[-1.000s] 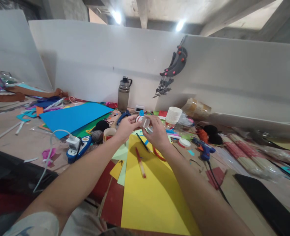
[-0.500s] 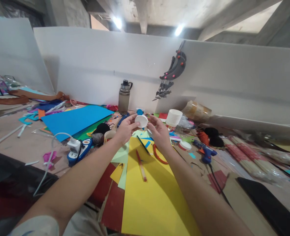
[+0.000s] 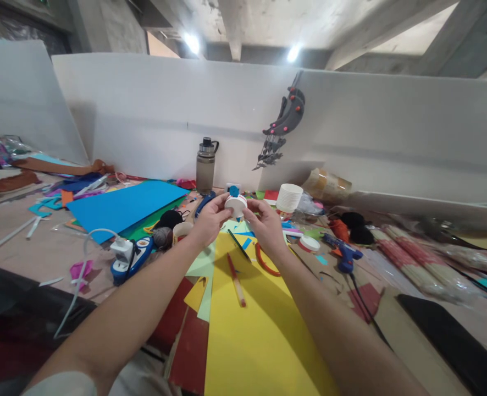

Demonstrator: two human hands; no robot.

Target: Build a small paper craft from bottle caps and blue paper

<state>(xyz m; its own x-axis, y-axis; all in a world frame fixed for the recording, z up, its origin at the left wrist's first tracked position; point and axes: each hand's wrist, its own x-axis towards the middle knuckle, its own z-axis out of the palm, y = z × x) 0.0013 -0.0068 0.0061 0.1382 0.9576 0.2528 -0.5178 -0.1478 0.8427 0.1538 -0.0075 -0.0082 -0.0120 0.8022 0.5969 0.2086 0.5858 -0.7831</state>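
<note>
Bare hands (image 3: 210,221), bare forearms (image 3: 138,294), pale sleeve (image 3: 66,384) on left arm, light-coloured clothing (image 3: 142,377)

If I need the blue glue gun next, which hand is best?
Probably the right hand: it's nearer the blue glue gun, which lies on that side. The left hand is farther away and grips the white round piece.

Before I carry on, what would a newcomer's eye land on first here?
Probably the big yellow sheet, bright between the forearms at the front of the table. Just beyond it, the left hand and right hand hold a small white round piece with a blue bit at its top. The dark crescent ornament also stands out, hanging against the white board behind.
</note>
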